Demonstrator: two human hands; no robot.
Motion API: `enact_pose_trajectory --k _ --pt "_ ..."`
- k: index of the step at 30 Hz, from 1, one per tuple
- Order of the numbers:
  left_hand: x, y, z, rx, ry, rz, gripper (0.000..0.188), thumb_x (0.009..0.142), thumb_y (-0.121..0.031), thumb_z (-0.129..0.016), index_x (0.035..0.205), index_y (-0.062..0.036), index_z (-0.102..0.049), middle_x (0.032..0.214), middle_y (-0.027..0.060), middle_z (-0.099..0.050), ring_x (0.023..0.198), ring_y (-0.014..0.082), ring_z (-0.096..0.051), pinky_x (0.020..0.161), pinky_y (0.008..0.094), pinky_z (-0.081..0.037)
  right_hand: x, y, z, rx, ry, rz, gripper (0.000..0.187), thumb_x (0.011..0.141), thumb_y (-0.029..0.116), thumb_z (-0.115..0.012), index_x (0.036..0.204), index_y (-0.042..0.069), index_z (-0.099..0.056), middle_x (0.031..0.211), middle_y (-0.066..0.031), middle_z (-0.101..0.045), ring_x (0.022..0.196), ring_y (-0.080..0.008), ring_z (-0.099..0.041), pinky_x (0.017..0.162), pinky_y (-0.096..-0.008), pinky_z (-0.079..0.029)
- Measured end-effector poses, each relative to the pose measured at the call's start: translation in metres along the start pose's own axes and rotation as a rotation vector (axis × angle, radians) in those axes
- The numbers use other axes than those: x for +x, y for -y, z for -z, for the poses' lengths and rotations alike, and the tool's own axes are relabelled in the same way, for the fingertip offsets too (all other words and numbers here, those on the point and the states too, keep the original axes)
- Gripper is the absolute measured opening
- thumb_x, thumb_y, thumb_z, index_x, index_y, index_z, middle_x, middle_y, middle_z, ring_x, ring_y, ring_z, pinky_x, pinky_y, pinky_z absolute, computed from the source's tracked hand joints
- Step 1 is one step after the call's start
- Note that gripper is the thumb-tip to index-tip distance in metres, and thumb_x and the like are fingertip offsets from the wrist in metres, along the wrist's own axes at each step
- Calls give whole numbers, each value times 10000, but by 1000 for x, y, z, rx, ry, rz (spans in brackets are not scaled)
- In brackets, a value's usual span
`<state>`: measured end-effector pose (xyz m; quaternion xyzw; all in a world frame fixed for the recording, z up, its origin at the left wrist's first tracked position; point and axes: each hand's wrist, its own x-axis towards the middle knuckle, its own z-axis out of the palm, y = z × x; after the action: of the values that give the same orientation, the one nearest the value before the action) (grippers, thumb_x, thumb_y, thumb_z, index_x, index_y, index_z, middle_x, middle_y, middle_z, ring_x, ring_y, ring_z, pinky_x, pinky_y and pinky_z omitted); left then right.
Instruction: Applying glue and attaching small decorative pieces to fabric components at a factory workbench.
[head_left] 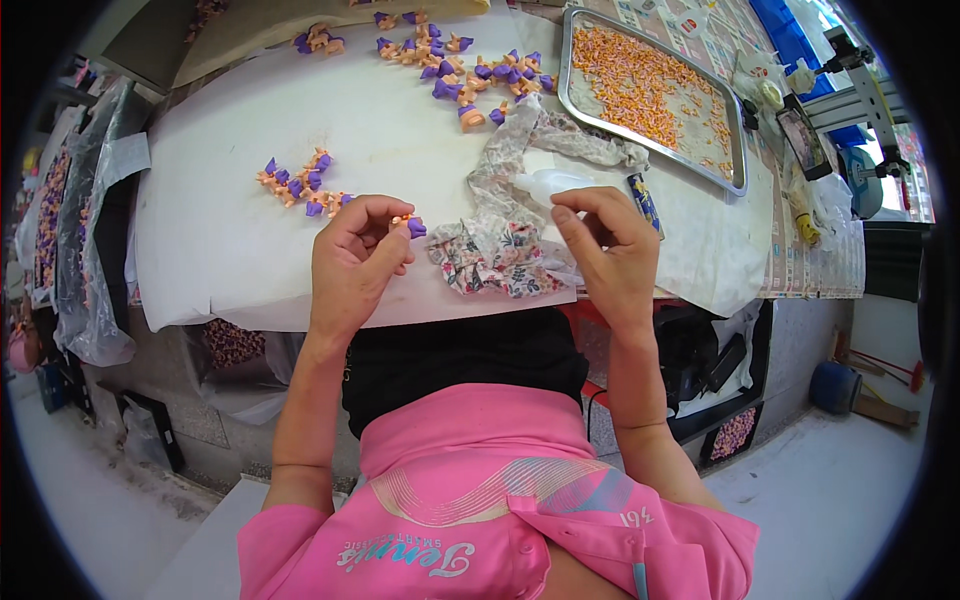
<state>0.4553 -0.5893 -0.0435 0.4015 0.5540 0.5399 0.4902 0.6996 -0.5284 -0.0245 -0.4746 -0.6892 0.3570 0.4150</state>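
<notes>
My left hand (358,256) pinches a small plastic figure (416,227), purple and peach, between thumb and fingertips above the near edge of the white work sheet. Across from it, my right hand (612,250) is closed, thumb and forefinger brought together; whatever they hold is too small or hidden to make out. Just behind those fingertips lies a translucent white squeeze bottle (553,184), partly covered by the hand. Between the hands a crumpled floral cloth (490,262) rests on the sheet. A few similar figures (297,184) lie in a cluster beyond my left hand.
More purple-and-peach figures (440,70) are scattered at the back. A metal tray (655,152) of tiny orange pieces stands at the back right. A dark blue tube (643,200) lies beside my right hand. A phone (804,137) on a stand is at the far right.
</notes>
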Motion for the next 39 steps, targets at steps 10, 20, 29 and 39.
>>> enact_pose_trajectory --k 10,20,29,39 --pt "23 -25 8 727 -158 -448 186 796 47 -645 969 -19 -663 890 68 -616 668 102 -569 570 224 -473 27 -10 19 -317 -159 190 187 833 72 -707 1015 32 -687 977 -58 -650 816 -155 -562 688 -277 -447" --pt "124 -81 56 939 -239 -611 223 807 -34 -631 1028 -38 -660 1029 107 -614 794 204 -593 657 301 -497 47 1 39 -462 -19 222 275 798 149 -732 1039 31 -673 1034 -128 -652 962 -326 -557 852 -402 -443" --pt "260 -56 90 1208 -271 -757 512 769 -254 -764 1169 12 -585 1048 140 -609 907 253 -602 833 348 -487 42 11 57 -491 57 172 367 749 237 -768 1040 37 -667 1008 -113 -647 966 -325 -546 843 -411 -438" --pt "203 -79 35 733 51 -308 385 780 -72 -722 1133 -17 -580 939 45 -591 778 91 -538 728 229 -479 47 5 59 -363 90 150 386 696 181 -809 1013 27 -650 948 -101 -629 937 -305 -537 834 -393 -439"
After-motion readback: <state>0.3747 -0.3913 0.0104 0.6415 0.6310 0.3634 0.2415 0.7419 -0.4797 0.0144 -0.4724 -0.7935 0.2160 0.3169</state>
